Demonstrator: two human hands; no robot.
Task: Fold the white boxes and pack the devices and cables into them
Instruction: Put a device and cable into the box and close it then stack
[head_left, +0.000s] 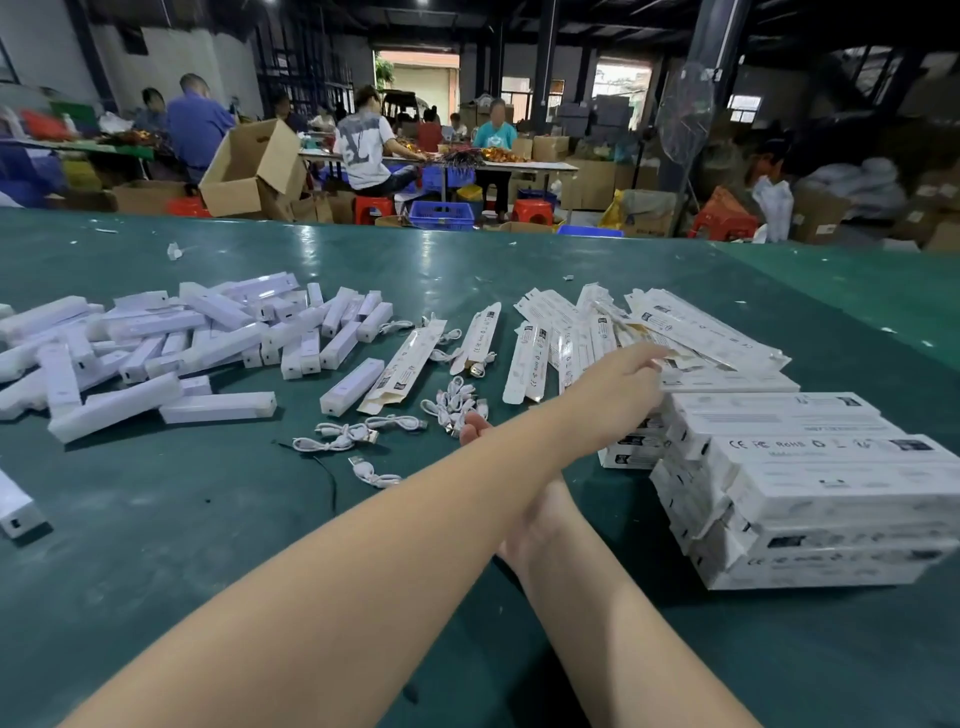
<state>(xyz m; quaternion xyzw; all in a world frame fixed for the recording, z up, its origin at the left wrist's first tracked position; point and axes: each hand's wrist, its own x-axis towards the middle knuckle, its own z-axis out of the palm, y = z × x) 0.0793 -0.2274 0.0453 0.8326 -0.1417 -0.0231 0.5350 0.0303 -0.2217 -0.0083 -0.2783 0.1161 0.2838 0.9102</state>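
Green table (467, 270), flat printed white boxes (691, 327)

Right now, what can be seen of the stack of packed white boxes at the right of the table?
The stack of packed boxes stands at the right on the green table. The boxes are long, slim and look like white card, with small dark print and marks on their faces. They lie flat in several uneven layers, some ends jutting out. Their flaps look closed. Flat unfolded boxes lie just behind; the left hand reaches onto those, not the stack.
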